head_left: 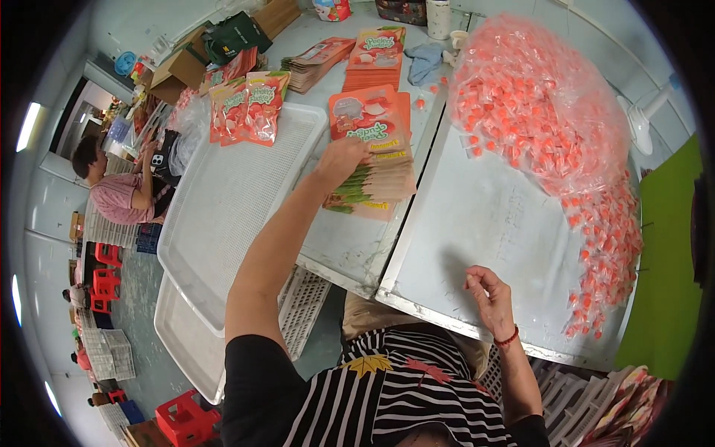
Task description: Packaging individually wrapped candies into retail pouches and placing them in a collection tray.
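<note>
My left hand (345,162) is closed on the edge of a printed candy pouch (365,112), at the top of a fanned stack of flat pouches (387,182). Red, green and pale bands show along the stack's overlapping edges. Over the near part of the right table hovers my right hand (491,299), its fingers curled in with nothing visible in them. Farther right, small individually wrapped red-orange candies (596,246) lie in a long heap. They trail from a large clear plastic bag (544,97) full of the same candies.
A white perforated tray (223,201) stands left, with filled pouches (249,108) at its far end. More pouch stacks (372,63) and a blue cloth (425,63) lie behind. A gap separates the two tables. A person in pink (123,195) is at the far left, near red stools (108,283).
</note>
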Tool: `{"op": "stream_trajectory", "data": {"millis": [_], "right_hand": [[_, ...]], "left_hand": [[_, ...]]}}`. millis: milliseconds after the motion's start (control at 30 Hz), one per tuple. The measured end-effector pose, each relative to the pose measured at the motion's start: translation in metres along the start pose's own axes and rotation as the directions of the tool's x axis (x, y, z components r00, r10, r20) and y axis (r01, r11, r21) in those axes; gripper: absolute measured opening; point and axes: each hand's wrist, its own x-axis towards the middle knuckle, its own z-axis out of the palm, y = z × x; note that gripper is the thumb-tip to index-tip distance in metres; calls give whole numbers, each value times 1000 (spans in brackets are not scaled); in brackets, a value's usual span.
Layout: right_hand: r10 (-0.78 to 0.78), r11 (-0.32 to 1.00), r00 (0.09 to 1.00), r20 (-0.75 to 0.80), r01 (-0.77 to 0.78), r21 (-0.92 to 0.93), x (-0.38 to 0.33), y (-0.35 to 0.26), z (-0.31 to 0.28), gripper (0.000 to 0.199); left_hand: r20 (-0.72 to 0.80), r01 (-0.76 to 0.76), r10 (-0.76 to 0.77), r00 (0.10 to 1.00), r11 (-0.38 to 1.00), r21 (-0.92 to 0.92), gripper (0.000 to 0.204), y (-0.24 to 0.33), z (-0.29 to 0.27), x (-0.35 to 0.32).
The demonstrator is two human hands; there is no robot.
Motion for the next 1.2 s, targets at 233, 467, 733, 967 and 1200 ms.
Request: {"op": "stream_trajectory", "data": {"millis": [233,467,733,967,1200], "right_hand": [[-86,989,993,84,95,-117,8,-2,26,20],[-244,963,953,-181,260,72,71,-46,65,22],[-218,966,961,-172,189,-174,75,4,46,23],[-305,935,888,-343,212,-283,50,-13,54,15],[-515,725,827,-227,279,-629,30,10,34,19]], "left_hand": [[134,270,-245,960,936,-225,25,14,-40,6],[-190,-127,66,979,936,-328,28,130,-46,-11],[-168,29,-141,976,841,-541,25,173,-14,-33],[-50,65,-71,996,992,-108,24,213,28,-38],[-103,-26,15,995,994,-108,37,237,52,-43]]}}
